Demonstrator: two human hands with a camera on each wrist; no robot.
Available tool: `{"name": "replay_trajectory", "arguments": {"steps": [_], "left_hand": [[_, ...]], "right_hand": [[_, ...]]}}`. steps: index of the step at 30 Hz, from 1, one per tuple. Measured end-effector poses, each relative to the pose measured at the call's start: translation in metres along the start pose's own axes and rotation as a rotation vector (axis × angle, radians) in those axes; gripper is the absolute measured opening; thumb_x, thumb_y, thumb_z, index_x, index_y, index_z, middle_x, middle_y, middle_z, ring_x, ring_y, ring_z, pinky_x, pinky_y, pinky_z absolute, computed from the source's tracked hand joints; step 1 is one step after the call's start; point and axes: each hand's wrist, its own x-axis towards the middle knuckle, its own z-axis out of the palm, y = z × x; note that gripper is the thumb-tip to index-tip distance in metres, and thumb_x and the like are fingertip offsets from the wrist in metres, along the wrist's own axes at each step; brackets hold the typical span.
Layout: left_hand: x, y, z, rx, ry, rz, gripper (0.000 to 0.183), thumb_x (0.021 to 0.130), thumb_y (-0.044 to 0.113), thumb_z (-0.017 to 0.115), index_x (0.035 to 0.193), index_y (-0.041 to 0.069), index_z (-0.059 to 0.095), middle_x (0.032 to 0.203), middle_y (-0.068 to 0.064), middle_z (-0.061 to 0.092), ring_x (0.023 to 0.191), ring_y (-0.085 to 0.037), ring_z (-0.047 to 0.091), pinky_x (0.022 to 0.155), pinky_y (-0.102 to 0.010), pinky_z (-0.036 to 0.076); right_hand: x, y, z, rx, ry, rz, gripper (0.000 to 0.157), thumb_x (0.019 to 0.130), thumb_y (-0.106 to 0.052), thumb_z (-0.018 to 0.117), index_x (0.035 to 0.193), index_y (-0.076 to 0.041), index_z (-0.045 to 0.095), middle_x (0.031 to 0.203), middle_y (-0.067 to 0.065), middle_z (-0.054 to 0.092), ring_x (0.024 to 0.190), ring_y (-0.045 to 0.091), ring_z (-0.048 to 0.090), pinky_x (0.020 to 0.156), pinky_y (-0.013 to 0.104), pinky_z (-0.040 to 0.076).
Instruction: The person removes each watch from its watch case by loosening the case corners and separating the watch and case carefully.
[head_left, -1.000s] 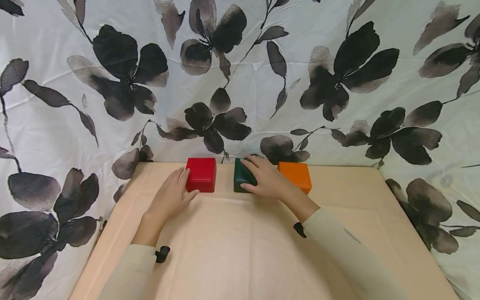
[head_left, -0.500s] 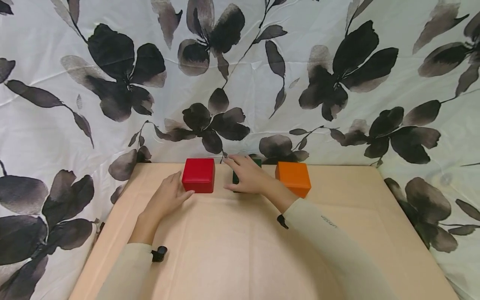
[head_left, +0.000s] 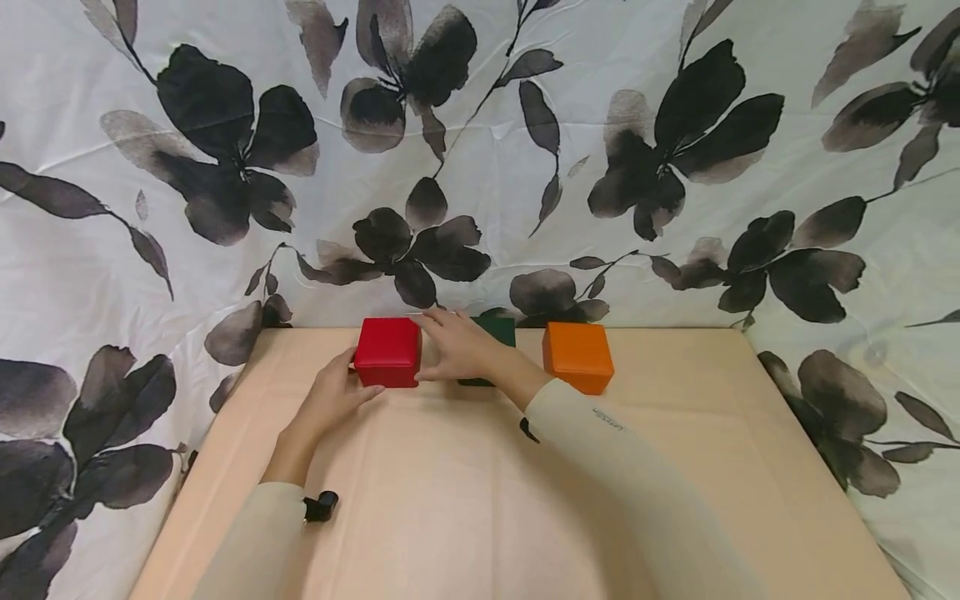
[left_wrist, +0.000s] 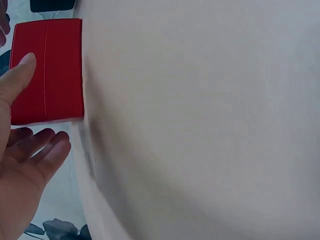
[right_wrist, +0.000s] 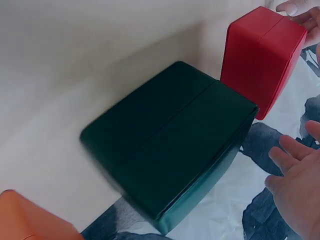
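A red box [head_left: 387, 350] sits at the back of the table, between my two hands. At its left side my left hand [head_left: 327, 400] has its fingers spread; in the left wrist view the thumb [left_wrist: 22, 72] overlaps the box's front face and the other fingers lie just beside it. My right hand [head_left: 467, 350] reaches in front of the dark green box [head_left: 498, 332], its fingertips close to the red box's right side. Seen from the right wrist, the green box [right_wrist: 170, 135] is whole, and the right fingers are spread apart with nothing between them.
An orange box [head_left: 577, 358] stands right of the green one, near the right forearm. Cream cloth [head_left: 450, 500] covers the table. Behind its back edge hangs a white sheet with dark flowers [head_left: 420, 258].
My right hand has moved left, from the green box across to the red box's right side. The left hand stays beside the red box. The view has shifted slightly.
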Motion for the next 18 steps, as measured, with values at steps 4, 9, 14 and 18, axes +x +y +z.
{"name": "replay_trajectory", "arguments": {"steps": [4, 9, 14, 18], "left_hand": [[0.001, -0.001, 0.003, -0.059, 0.007, -0.054, 0.083, 0.084, 0.025, 0.087, 0.15, 0.001, 0.043, 0.132, -0.019, 0.062, 0.11, -0.035, 0.062, 0.093, -0.047, 0.058], [0.002, -0.004, 0.008, -0.078, 0.012, -0.104, 0.08, 0.085, 0.023, 0.087, 0.148, -0.001, 0.045, 0.128, -0.02, 0.064, 0.106, -0.032, 0.061, 0.09, -0.041, 0.056], [0.005, -0.005, 0.01, -0.084, 0.006, -0.132, 0.072, 0.086, 0.022, 0.085, 0.144, -0.003, 0.048, 0.124, -0.02, 0.065, 0.106, -0.032, 0.061, 0.091, -0.041, 0.056], [0.007, -0.006, 0.009, -0.08, 0.01, -0.144, 0.066, 0.088, 0.02, 0.084, 0.139, -0.005, 0.051, 0.118, -0.02, 0.065, 0.103, -0.032, 0.06, 0.087, -0.039, 0.054]], "right_hand": [[0.01, -0.006, 0.001, 0.024, -0.02, 0.026, 0.1, 0.08, -0.061, 0.078, 0.159, -0.017, 0.035, 0.161, 0.007, 0.041, 0.149, 0.026, 0.037, 0.125, 0.056, 0.029], [0.019, -0.012, 0.006, 0.054, -0.054, 0.042, 0.102, 0.078, -0.058, 0.081, 0.159, -0.017, 0.034, 0.162, 0.008, 0.038, 0.151, 0.027, 0.033, 0.126, 0.055, 0.029], [0.027, -0.015, 0.012, 0.041, -0.07, 0.064, 0.101, 0.079, -0.059, 0.08, 0.16, -0.019, 0.033, 0.163, 0.009, 0.036, 0.152, 0.027, 0.031, 0.125, 0.054, 0.03], [0.031, -0.018, 0.017, 0.071, -0.072, 0.082, 0.099, 0.08, -0.057, 0.081, 0.159, -0.02, 0.034, 0.158, 0.006, 0.039, 0.145, 0.023, 0.037, 0.122, 0.049, 0.037]]}}
